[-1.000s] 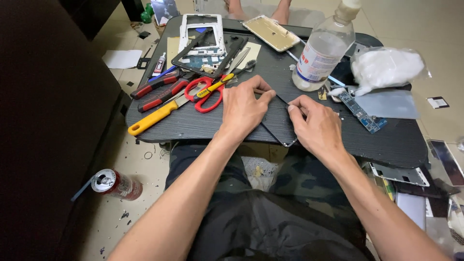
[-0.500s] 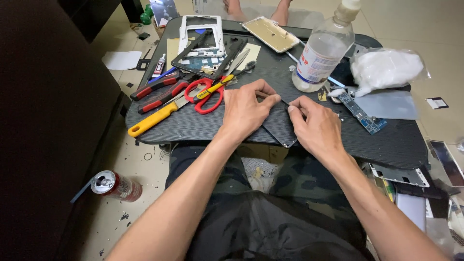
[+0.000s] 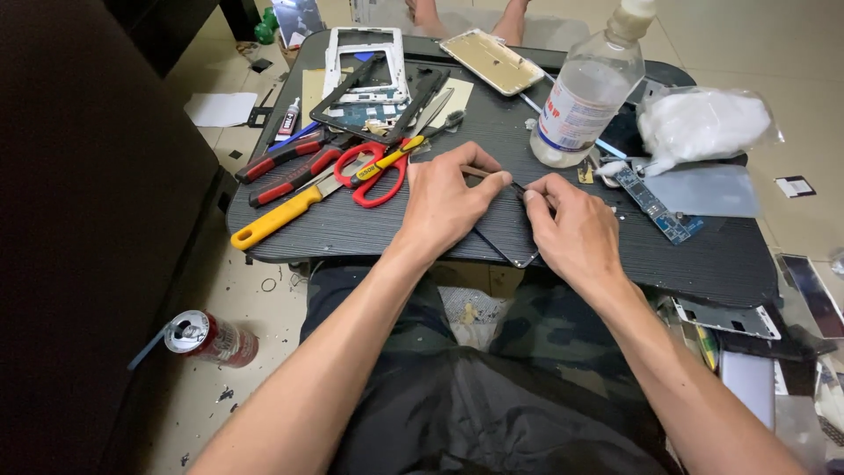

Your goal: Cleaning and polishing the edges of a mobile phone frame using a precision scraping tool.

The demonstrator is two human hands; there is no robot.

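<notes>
My left hand (image 3: 446, 200) and my right hand (image 3: 571, 229) meet over a dark flat phone panel (image 3: 507, 230) lying on the black lap table (image 3: 369, 230). The left hand pinches a thin stick-like tool (image 3: 486, 173) between thumb and fingers, its tip pointing at the right hand's fingertips. The right hand presses down on the panel with fingers curled at its upper edge. Much of the panel is hidden under both hands.
Red scissors (image 3: 374, 171), a yellow-handled tool (image 3: 277, 216), red-handled pliers (image 3: 286, 167) and white phone frames (image 3: 365, 62) lie at the left. A clear liquid bottle (image 3: 585, 92), a white bag (image 3: 703, 123) and a blue circuit board (image 3: 658, 204) sit right. A can (image 3: 211, 338) lies on the floor.
The hands stay together over the panel with only slight finger shifts. The view has edged a little closer.
</notes>
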